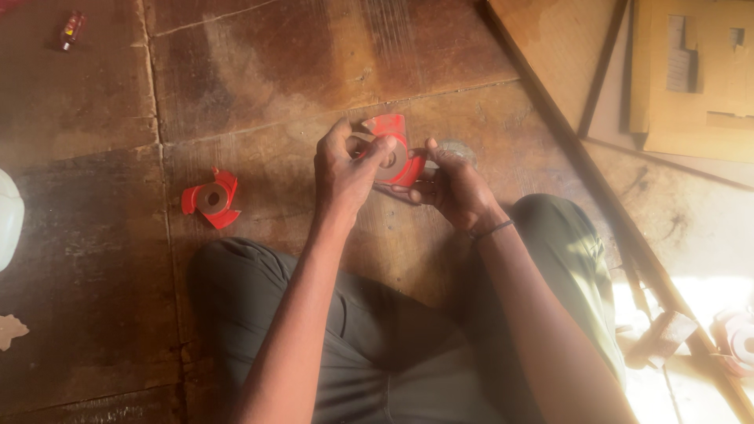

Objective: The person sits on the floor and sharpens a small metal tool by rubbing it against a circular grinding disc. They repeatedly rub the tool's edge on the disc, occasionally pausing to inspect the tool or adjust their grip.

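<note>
A red cutter head with a round metal hub at its centre is held above the floor, just ahead of the seated person's knees. The right hand grips its lower edge from the 4 o'clock side, fingers curled around the red body. The left hand comes in from 9 o'clock, thumb and fingertips pinching a small ring-like piece against the hub; what the piece is cannot be told. A second red cutter head lies flat on the floor, well apart at 9 o'clock. A small red object lies at 10 o'clock, far off. Wooden boards lean at 2 o'clock.
</note>
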